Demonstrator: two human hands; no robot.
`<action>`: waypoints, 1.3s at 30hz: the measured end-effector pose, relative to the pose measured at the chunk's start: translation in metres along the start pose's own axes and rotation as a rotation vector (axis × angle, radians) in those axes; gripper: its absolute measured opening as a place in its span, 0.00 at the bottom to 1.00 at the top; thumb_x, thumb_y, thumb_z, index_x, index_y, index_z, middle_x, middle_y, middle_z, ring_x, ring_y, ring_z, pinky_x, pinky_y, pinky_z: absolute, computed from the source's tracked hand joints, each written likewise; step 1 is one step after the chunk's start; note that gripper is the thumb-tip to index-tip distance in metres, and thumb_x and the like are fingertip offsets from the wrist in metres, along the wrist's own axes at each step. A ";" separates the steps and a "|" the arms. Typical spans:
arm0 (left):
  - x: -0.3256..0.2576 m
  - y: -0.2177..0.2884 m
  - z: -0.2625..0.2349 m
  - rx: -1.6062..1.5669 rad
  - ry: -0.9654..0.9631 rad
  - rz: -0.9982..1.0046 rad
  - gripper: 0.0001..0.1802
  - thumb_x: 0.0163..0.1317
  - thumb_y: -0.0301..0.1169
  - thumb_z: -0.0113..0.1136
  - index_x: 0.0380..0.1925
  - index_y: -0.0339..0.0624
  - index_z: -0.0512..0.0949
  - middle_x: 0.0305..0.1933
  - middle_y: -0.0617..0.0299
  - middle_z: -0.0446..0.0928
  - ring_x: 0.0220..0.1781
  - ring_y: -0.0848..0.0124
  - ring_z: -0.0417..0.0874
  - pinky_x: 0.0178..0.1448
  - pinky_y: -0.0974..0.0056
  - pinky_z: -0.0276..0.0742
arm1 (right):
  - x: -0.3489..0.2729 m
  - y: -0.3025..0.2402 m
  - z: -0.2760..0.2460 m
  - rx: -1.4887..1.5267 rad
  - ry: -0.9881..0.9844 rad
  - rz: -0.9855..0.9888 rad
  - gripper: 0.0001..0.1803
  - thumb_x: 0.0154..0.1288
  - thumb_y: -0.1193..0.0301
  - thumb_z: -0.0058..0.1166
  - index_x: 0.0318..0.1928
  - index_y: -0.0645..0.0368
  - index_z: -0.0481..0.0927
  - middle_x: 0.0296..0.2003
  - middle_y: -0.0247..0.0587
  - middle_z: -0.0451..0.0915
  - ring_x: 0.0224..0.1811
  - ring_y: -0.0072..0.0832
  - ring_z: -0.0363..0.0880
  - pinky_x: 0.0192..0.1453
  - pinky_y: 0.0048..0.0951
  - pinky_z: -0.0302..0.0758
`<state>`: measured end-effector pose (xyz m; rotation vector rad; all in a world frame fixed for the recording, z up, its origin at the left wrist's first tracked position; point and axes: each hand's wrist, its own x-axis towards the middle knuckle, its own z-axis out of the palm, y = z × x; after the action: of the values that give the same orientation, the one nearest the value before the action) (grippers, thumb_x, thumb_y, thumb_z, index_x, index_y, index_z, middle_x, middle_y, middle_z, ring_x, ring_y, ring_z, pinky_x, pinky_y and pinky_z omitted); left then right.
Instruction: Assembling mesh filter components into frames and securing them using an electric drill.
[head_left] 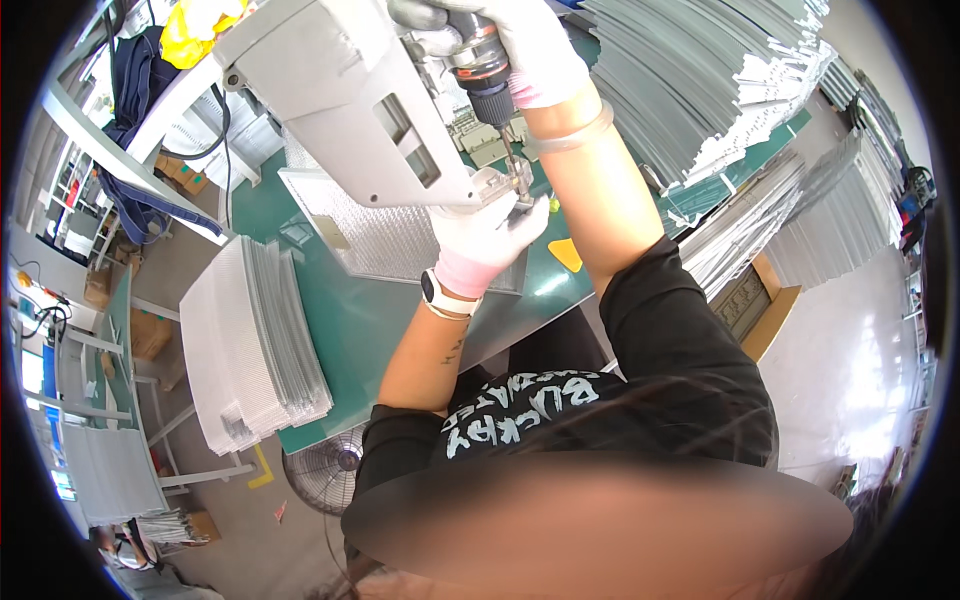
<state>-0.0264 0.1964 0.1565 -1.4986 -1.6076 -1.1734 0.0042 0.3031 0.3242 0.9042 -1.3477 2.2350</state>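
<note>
My right hand [540, 50], in a white glove with a pink cuff, is closed around a power screwdriver [485, 75]. Its black chuck points downward, and a long thin bit runs to a small metal bracket [515, 188] at the corner of a large light-grey housing [340, 100]. My left hand [480, 240], gloved alike, pinches that bracket from below, its fingertips close to the bit's tip. Two rectangular slots show in the housing's near side. The fingers' exact grip is partly hidden behind the bracket.
Under the housing, a silvery textured sheet [380, 235] lies on the green table [345, 345]. A stack of white panels [250, 340] stands at the table's left edge. Large piles of grey sheets [690, 80] rise at the right. A yellow triangular piece [565, 254] lies beside my right arm.
</note>
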 end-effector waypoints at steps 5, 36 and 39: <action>-0.017 -0.011 0.010 0.018 0.155 0.107 0.14 0.46 0.37 0.73 0.34 0.48 0.84 0.31 0.68 0.79 0.28 0.71 0.79 0.34 0.64 0.73 | -0.001 0.003 0.008 0.102 -0.055 -0.002 0.25 0.66 0.68 0.55 0.61 0.62 0.67 0.28 0.33 0.68 0.24 0.17 0.65 0.27 0.15 0.63; 0.008 0.011 -0.021 0.062 -0.084 0.108 0.13 0.40 0.36 0.72 0.20 0.44 0.76 0.25 0.61 0.76 0.30 0.59 0.77 0.36 0.54 0.73 | -0.001 0.029 0.018 0.004 -0.270 0.222 0.19 0.64 0.65 0.56 0.49 0.67 0.77 0.26 0.26 0.69 0.27 0.13 0.68 0.29 0.14 0.65; 0.001 0.008 -0.021 0.060 -0.137 0.042 0.12 0.42 0.35 0.71 0.19 0.44 0.76 0.26 0.61 0.77 0.30 0.59 0.78 0.35 0.54 0.73 | -0.001 0.030 0.017 -0.021 -0.299 0.190 0.18 0.63 0.65 0.56 0.48 0.66 0.77 0.26 0.28 0.70 0.24 0.15 0.68 0.24 0.15 0.64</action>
<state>-0.0209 0.1772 0.1671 -1.5963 -1.6778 -1.0099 -0.0081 0.2735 0.3102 1.1845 -1.6468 2.2860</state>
